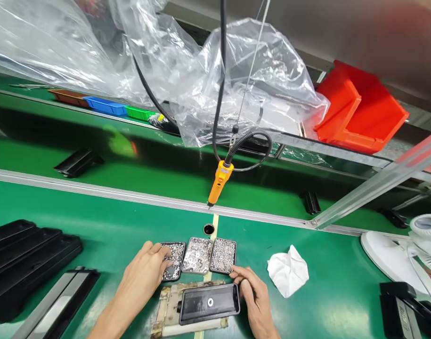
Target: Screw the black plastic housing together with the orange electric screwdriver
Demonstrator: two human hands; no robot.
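Black plastic part (208,302) lies flat in a worn, taped holder (169,308) at the near edge of the green surface (105,235), straight in front of the person. From the head camera, one small washer (210,302) already sits at the middle of the part; no screw shows in it, so by my judgement the fastening is only begun and most of it is left. Left hand (146,273) reaches into the leftmost of three small trays (174,260), its fingers curled down among the small metal pieces, though whether it pinches one I cannot tell. Middle tray (198,255) holds washers and the right tray (223,255) finer pieces. Right hand (252,294) rests at the right end of the part, fingers loosely bent and touching its edge, holding nothing. An orange electric screwdriver (219,182) hangs on its cable above the trays, untouched. A crumpled white cloth (288,271) lies to the right, more black parts (20,254) are stacked to the left, and a red bin (360,110) stands on the shelf behind. No brand, label or writing can be read anywhere
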